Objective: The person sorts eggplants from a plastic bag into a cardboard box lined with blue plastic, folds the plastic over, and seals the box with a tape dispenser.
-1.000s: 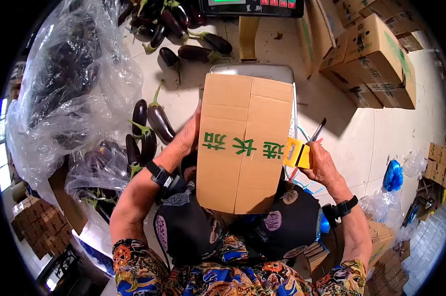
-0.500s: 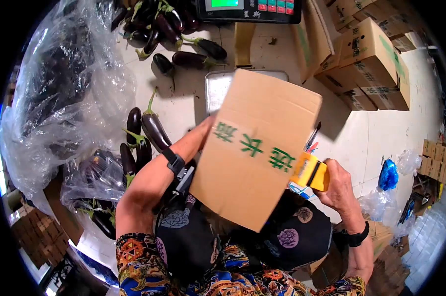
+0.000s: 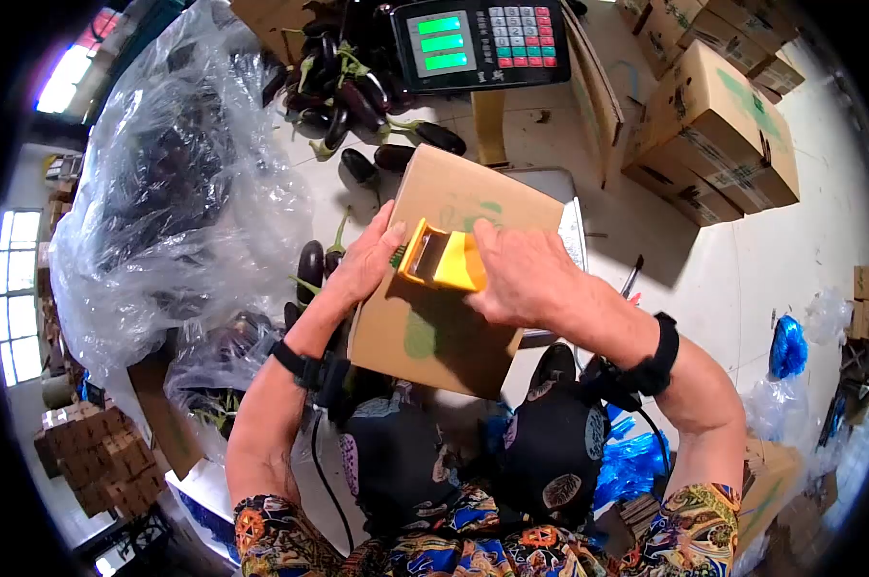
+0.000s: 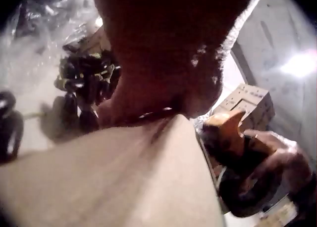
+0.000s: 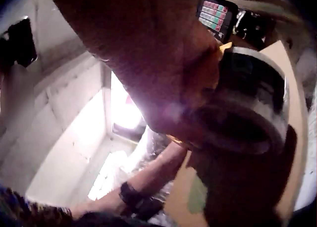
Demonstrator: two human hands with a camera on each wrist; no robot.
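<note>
A cardboard box is tilted over the scale's metal pan, in front of the person's knees. At its left edge, my left hand holds the box, the thumb on the upward face and the other fingers mostly hidden. My right hand grips a yellow tape dispenser against that edge, close to the left thumb. The right wrist view shows the dispenser's wide tape roll above the box face. In the left wrist view, the left palm overlaps the box edge.
A scale display stands beyond the box. Eggplants lie on the floor at the back left, beside a large clear plastic bag. Closed cartons stand at the right. Blue plastic lies by the right knee.
The box has turned so another face with a green mark is up. My right hand has brought the tape dispenser from the right side across to the left edge. My left hand stays at the box.
</note>
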